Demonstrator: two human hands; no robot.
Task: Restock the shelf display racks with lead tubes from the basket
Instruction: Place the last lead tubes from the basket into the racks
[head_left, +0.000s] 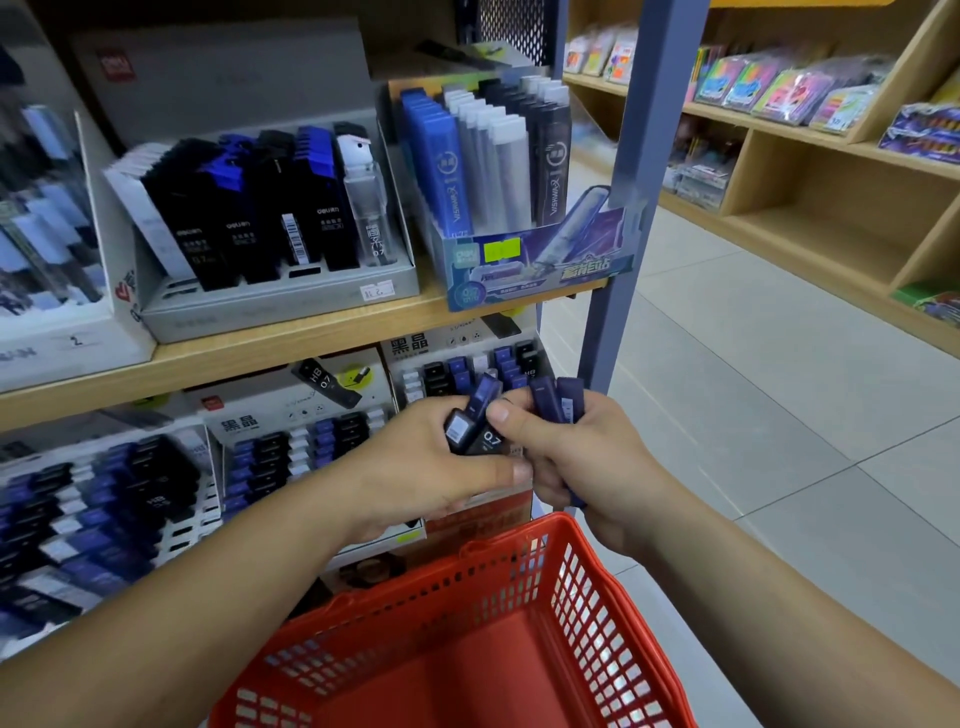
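The left hand (415, 462) pinches two tubes (478, 421); the right hand (576, 457) clutches a bundle, close together above the basket (467, 675), before the lower rack (457, 358). Passing one between such full grips, a tube may slip and fall.

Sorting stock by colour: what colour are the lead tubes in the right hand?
Dark blue lead tubes, clearest in the head view.

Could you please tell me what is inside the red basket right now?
Only the bare floor of the red basket shows, with nothing lying on it. Its near end is out of frame, so anything there cannot be seen.
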